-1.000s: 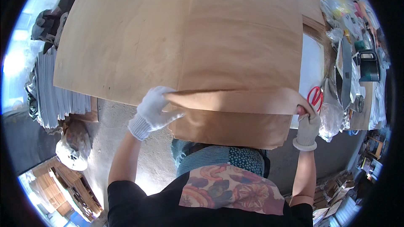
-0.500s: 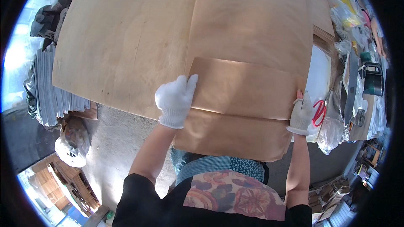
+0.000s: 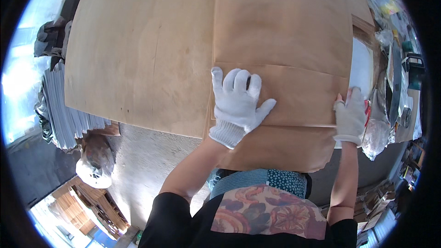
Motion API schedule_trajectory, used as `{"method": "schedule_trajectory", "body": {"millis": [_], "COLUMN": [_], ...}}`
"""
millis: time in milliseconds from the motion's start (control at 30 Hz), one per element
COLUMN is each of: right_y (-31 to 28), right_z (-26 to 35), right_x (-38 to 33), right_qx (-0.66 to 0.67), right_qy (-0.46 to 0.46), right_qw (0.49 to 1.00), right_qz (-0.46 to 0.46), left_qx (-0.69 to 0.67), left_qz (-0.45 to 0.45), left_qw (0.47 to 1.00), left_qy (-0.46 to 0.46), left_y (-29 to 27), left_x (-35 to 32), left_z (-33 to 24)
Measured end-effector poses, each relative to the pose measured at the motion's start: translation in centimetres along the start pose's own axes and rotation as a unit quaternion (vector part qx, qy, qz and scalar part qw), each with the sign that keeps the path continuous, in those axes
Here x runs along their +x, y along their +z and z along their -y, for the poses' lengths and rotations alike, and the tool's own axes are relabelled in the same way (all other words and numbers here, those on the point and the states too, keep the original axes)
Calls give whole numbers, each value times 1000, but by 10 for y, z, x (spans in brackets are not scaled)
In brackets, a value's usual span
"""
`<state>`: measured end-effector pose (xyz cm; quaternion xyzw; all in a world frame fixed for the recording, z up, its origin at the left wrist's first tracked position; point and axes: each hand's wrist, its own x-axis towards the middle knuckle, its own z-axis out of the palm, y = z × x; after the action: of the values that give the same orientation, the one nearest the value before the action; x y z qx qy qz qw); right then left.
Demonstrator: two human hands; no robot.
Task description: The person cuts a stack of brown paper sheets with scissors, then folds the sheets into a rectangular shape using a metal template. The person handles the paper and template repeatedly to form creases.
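Note:
A sheet of brown kraft paper (image 3: 280,18) lies on top of a stack of similar sheets, its near part folded back into a flap (image 3: 303,92). My left hand (image 3: 236,101), in a white knit glove, rests flat on the flap's left side with fingers spread. At the flap's right edge is my right hand (image 3: 350,115), in a glove that leaves some fingertips bare. Its fingers reach forward, apart from one another, and I see nothing held in them. Red-handled scissors (image 3: 367,111) lie just beyond it, mostly hidden by that hand.
The stack lies on a wide wooden board (image 3: 138,55). To the right are a white sheet (image 3: 361,66), clear plastic bags (image 3: 376,138) and a dark green container (image 3: 415,76). At left stand a pile of grey sheets (image 3: 69,105) and a filled plastic bag (image 3: 95,165).
My left hand has shifted from the flap's left edge onto its surface, its fingers spreading. My right hand has moved slightly outward, now covering most of the scissors. The whole view has shifted a little.

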<state>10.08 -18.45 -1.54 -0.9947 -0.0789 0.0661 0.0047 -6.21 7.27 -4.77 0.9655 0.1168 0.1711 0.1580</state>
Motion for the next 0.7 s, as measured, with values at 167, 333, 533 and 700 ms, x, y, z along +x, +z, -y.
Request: {"method": "schedule_trajectory", "body": {"millis": [167, 333, 533, 700], "right_y": [29, 48, 41, 55], "right_z": [126, 100, -15, -33], "right_x": [-50, -33, -5, -3], "right_qx": [187, 242, 145, 225], "right_qy": [-352, -308, -234, -162], "right_qw": [898, 896, 931, 929], "right_qz": [-186, -209, -239, -244], "left_qx": [64, 18, -86, -74], "left_qz": [60, -74, -32, -5], "left_qw": [995, 997, 991, 974], "left_qy": [-39, 9, 93, 213], "left_y": [24, 19, 4, -2], "left_x": [12, 10, 5, 12], "left_z": [1, 1, -1, -2]}}
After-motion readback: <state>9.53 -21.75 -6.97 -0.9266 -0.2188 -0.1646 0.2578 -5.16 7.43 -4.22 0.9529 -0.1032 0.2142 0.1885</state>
